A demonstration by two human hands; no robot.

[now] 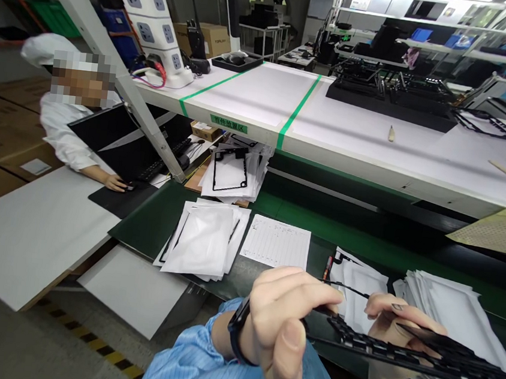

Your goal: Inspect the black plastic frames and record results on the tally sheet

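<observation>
A thin black plastic frame (381,350) with many small cutouts is held up in front of me, seen nearly edge-on and stretching to the right edge of the view. My left hand (284,319), with a black band on its wrist, grips the frame's left end, fingers bent over it and thumb below. Around the frame's middle, my right hand (401,329) holds it from the far side; part of that hand is hidden behind the frame. Beneath and beyond lie a white sleeve with a black frame (358,288) and a thick stack of white sleeves (462,308).
On the green bench (145,226) lie a pile of white sleeves (202,238) and a printed form (277,242). A raised white shelf (272,92) carries black trays (388,104). At left, a co-worker (71,116) sits by a monitor (114,133); a slanted post (107,65) stands between.
</observation>
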